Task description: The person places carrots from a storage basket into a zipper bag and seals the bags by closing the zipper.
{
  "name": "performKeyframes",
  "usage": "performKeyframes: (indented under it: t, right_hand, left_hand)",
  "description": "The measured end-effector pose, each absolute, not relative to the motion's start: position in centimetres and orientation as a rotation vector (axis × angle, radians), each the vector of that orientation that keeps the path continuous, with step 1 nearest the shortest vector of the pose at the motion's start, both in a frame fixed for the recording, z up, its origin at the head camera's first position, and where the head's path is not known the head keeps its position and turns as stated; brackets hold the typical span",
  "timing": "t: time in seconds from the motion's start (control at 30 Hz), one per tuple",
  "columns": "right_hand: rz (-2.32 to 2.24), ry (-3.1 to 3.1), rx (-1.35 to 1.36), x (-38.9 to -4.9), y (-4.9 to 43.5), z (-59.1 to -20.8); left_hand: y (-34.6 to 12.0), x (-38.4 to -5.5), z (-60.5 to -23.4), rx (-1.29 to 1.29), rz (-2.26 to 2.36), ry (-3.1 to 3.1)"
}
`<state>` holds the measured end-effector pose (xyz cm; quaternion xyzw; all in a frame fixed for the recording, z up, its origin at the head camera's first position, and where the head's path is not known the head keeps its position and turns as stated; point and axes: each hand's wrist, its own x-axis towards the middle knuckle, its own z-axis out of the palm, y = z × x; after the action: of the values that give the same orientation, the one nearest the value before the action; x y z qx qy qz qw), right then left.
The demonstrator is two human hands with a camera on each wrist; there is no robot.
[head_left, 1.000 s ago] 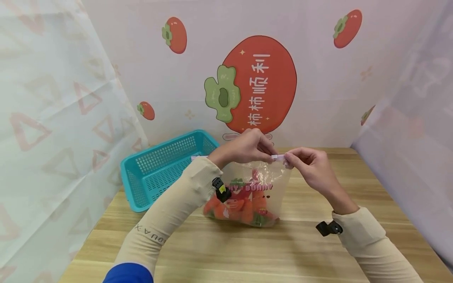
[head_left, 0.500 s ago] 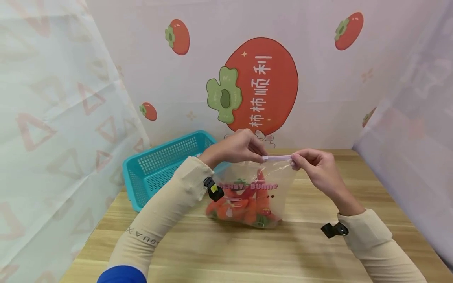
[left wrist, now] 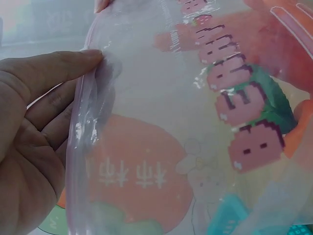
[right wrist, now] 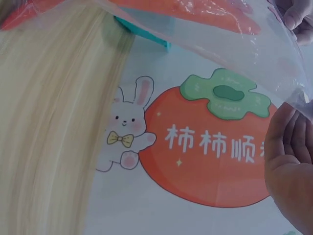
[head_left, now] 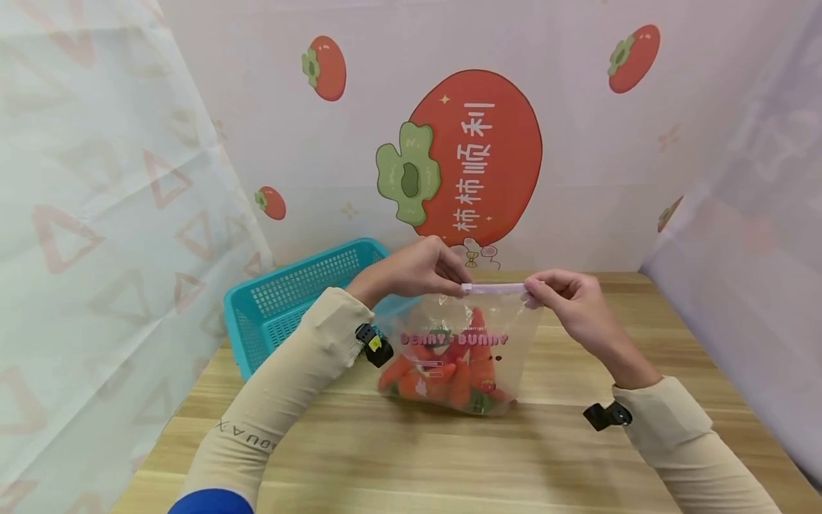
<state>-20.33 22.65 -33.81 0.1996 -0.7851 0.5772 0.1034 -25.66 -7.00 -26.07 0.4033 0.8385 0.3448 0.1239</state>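
A clear slider zip bag [head_left: 514,321], printed "BERRY BUNNY" in pink, stands upright on the table in the head view. Orange carrot-shaped pieces [head_left: 462,385] with green parts show through it. My left hand [head_left: 420,270] pinches the white slider [head_left: 467,288] on the pinkish zip strip [head_left: 497,288]. At the bag's top right corner, my right hand [head_left: 574,303] holds the edge between thumb and fingers. The left wrist view shows the left thumb [left wrist: 68,68] against the zip edge, with other fingers behind the plastic. My right hand [right wrist: 293,156] grips the bag's corner in the right wrist view.
Behind and left of the bag is a turquoise plastic basket [head_left: 240,325], partly hidden by the left arm. The wooden table [head_left: 411,464] reaches a printed cloth backdrop [head_left: 578,178] at the back. Cloth walls flank both sides.
My left hand has slid leftward along the zip with the slider, so more strip shows between the hands. The right hand shifted slightly right, then stayed at the corner.
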Motion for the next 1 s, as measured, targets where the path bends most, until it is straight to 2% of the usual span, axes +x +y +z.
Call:
performKeyframes:
  t: [0.3, 0.73, 1.0]
  right_hand:
    - [1.537, -2.361, 0.57, -20.4, 22.3, -33.4]
    - [1.614, -2.322, 0.538, -20.8, 23.4, -33.9]
    - [1.723, -2.331, 0.567, -20.9, 23.0, -34.0]
  left_hand:
    - [-7.3, -26.0, -25.9, 1.205, 1.02, 2.382]
    - [-10.6, -26.0, -26.1, 1.135, 1.057, 2.358]
    - [-10.9, -26.2, -26.7, 1.174, 1.068, 2.329]
